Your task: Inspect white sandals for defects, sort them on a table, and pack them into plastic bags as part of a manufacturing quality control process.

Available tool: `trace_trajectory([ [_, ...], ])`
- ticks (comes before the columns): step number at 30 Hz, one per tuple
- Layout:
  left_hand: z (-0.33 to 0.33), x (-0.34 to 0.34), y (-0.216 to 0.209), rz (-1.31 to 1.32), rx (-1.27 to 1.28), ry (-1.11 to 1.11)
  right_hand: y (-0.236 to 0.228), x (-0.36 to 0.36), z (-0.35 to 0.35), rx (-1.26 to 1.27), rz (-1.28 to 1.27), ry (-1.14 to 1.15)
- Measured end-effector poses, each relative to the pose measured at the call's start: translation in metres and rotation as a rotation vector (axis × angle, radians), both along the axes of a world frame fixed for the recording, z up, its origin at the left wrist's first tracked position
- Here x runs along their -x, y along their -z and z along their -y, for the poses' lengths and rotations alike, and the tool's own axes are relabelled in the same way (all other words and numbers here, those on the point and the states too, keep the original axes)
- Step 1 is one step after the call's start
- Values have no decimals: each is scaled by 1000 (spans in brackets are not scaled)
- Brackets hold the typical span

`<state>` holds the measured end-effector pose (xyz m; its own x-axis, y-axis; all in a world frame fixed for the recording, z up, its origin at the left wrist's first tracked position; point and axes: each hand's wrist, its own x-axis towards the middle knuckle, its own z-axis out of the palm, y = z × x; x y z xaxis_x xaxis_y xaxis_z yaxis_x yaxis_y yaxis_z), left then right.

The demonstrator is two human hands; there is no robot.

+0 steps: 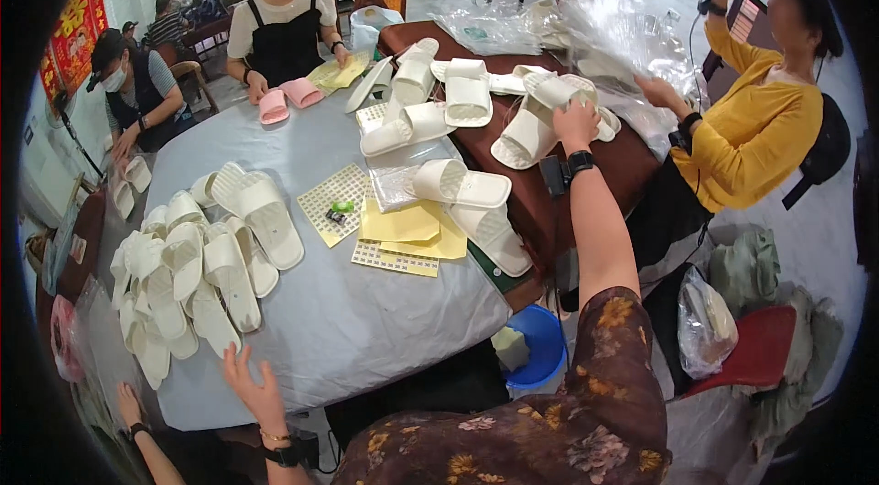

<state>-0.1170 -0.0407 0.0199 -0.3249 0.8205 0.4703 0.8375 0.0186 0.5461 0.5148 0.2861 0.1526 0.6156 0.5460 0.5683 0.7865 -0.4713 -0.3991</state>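
Note:
My right hand (575,125), with a dark watch on its wrist, reaches far out over the brown table (586,187) and grips a white slipper (549,93) at the edge of a loose heap of white slippers (467,93). Another white slipper (524,139) lies just under the hand. My left hand (252,386) is low at the near edge of the grey-covered round table (348,320), fingers spread and holding nothing. The nearest things to it are the white slippers (197,279) heaped on the left of that table.
Yellow sheets (403,224) and dotted sticker sheets (337,196) lie mid-table beside two white slippers (458,183). A person in yellow (755,132) handles clear bags (623,36) at right; others sit behind with pink slippers (288,100). Another person's hand (128,404) is lower left. A blue bucket (540,348) stands below.

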Motion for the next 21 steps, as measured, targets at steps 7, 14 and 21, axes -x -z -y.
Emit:
trace_trajectory([
  [7,16,-23,-2,165,96,33,-9,-12,-2,-344,-61,-183],
  [14,9,-45,-18,203,65,140,-70,82,56,-665,-473,-782],
  [21,-16,-103,-36,752,325,698,-85,207,165,-553,-591,-930],
])
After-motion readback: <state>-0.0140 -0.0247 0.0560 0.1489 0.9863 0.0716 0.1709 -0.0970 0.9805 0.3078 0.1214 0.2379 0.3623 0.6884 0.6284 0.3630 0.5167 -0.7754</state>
